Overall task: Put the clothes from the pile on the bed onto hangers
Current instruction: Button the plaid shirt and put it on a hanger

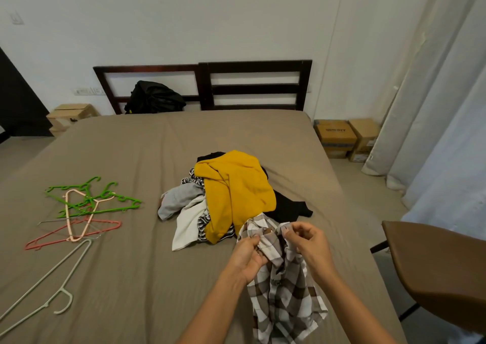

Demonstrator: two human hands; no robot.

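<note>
Low and right of centre in the frame, both hands hold a brown-and-white plaid shirt by its top end. The left hand grips a fold of the cloth, with its fingers curled round the fabric near the collar. The right hand pinches the opposite edge, its fingers bent onto the cloth. The two hands are close together, with a bunched stretch of shirt between them.

The shirt's long axis runs from the hands toward the bottom edge of the frame. Its collar end points up toward the pile and its lower part trails down onto the bed. The cloth is crumpled, not spread flat.

Just above the hands, at the centre of the frame, lies the pile of clothes. A yellow garment is on top, a black garment shows at its right, and grey, white and striped pieces stick out at its left. The shirt's upper edge touches the near side of the pile.

Well apart from it, at the left of the frame, hangers lie on the bed. Green hangers are tangled with a pale pink hanger and a red hanger. A white hanger lies nearer the lower left corner, with its hook toward the bottom of the frame.

A black bag leans against the dark headboard at the upper centre. A brown chair stands at the right edge.
</note>
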